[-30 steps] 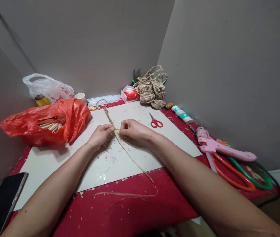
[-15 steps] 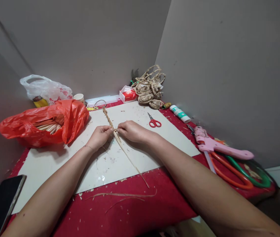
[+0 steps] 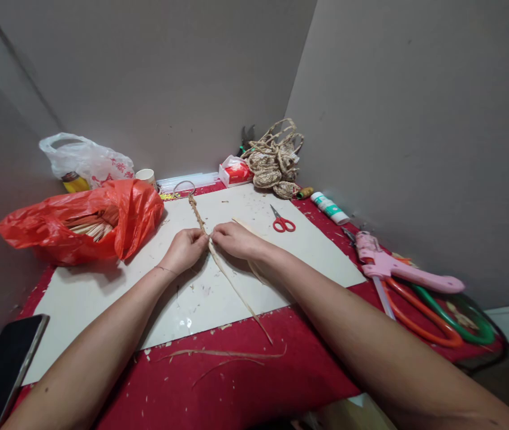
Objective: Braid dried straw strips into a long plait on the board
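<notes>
A thin braid of straw-coloured strips (image 3: 196,214) runs from a metal ring (image 3: 184,187) toward me and ends between my hands. My left hand (image 3: 187,248) pinches the near end of the braid from the left. Close against it, my right hand (image 3: 235,239) is closed on a strip at the same spot; its fingertips are partly hidden. One long loose strip (image 3: 236,290) trails from the fingers toward the board's near edge. Another pale strip (image 3: 242,224) shows beyond my right hand and passes behind the wrist.
Red-handled scissors (image 3: 284,223) lie right of my hands on the white board (image 3: 115,310). A red plastic bag (image 3: 140,209) of strips stands left, a phone (image 3: 6,364) nearer. Woven bundles (image 3: 267,164) sit at the back; a pink glue gun (image 3: 398,267) and large shears (image 3: 425,313) lie right.
A pale strip now extends beyond and behind my right hand, where none showed before. My hands stay together at the braid's end, and the view has shifted slightly.
</notes>
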{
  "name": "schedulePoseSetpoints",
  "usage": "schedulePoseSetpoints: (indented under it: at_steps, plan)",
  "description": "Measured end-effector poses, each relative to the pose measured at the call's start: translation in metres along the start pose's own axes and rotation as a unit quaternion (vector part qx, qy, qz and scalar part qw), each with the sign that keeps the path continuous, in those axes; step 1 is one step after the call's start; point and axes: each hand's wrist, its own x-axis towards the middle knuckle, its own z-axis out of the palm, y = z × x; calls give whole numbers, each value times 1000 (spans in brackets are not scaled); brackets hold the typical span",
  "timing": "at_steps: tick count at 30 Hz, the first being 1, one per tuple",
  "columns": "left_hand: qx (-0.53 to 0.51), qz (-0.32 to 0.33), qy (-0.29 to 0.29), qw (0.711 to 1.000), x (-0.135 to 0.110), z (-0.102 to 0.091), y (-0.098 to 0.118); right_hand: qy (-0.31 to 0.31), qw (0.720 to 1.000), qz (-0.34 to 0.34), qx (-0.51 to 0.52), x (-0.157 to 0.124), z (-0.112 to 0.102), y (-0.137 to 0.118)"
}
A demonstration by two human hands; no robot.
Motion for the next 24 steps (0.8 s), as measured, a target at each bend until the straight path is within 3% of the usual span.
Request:
schedulePoseSetpoints:
  at_steps: [4, 7, 10, 17, 24]
  plan:
    - [-105, -103, -31, 989, -2, -2, 9, -21, 996, 11, 88, -2, 1, -6]
    - [-174, -156, -80, 969, -4, -5, 16, 5, 997, 31, 74, -7, 6, -10]
    - [-192, -163, -98, 963, -5, -5, 21, 7, 998, 47, 37, -12, 11, -15]
    - [-198, -169, -57, 964, -6, 2, 22, 42, 984, 35, -170, -22, 16, -25]
    - [-192, -148, -19, 970, -5, 6, 16, 21, 976, 21, -214, -24, 21, -31]
